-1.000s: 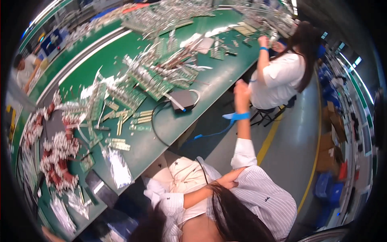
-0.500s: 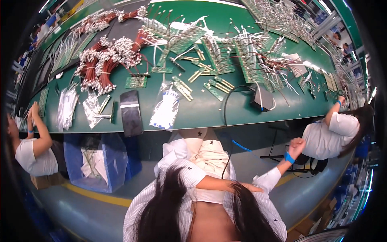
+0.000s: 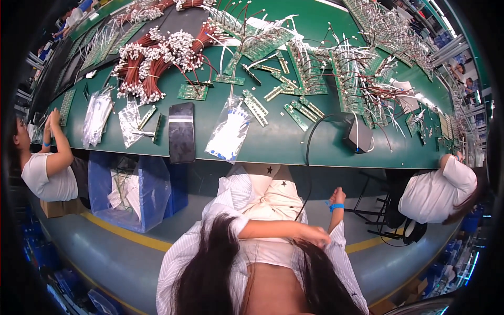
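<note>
My left forearm lies across my body, and my left hand is beside the striped sleeve of my right arm. Its fingers bend inward and are slightly blurred, so I cannot tell whether they grip the cloth. Below the table edge, my right hand is raised with its fingers curled in and no object visible in it. A blue wristband circles that wrist. Both hands are away from the items on the table.
On the green table lie bundled red-brown wires, circuit boards, a plastic bag, a dark pad and a black box with a cable. A lined blue bin stands below. Co-workers sit left and right.
My right hand has swung leftward and inward, nearer my left hand. My left hand has drawn back a little from the right sleeve, its fingers now more bent. The whole view has shifted.
</note>
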Motion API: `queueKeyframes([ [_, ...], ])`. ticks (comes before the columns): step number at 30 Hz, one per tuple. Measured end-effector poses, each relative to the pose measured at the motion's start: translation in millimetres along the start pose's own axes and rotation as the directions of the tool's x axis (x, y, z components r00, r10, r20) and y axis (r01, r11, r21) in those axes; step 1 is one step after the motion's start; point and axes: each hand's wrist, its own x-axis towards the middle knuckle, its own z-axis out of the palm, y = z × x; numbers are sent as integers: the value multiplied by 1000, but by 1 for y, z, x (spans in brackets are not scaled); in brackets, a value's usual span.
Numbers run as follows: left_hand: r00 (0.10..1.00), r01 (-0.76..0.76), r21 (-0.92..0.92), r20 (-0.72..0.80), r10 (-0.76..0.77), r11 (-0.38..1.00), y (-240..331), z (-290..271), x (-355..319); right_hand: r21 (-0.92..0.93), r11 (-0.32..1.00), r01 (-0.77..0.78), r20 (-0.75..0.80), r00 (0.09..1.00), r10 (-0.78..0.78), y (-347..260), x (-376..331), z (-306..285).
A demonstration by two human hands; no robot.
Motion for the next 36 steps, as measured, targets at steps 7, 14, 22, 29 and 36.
queueKeyframes([
  [7, -177, -670, 701, -470, 865, 244, 22, -18, -172, -437, 788, 433, 635, 769, -70, -96, -165, 90],
  [14, -811, -292, 890, -424, 403, 350, -12, -27, -276, -13, 803, 596, 917, 327, -228, -158, -250, 174],
  [22, -921, 176, 682, -139, 363, 709, -25, -36, -286, -147, 131, 980, 642, 195, -741, -132, -248, 282],
  [29, -724, 637, 413, 29, 690, 651, -17, -82, -346, -210, -107, 972, 614, 46, -788, -124, -244, 289],
  [36, -546, 776, 248, -194, 815, 579, 2, -94, -368, -219, -162, 962, 611, 6, -792, -123, -245, 289],
])
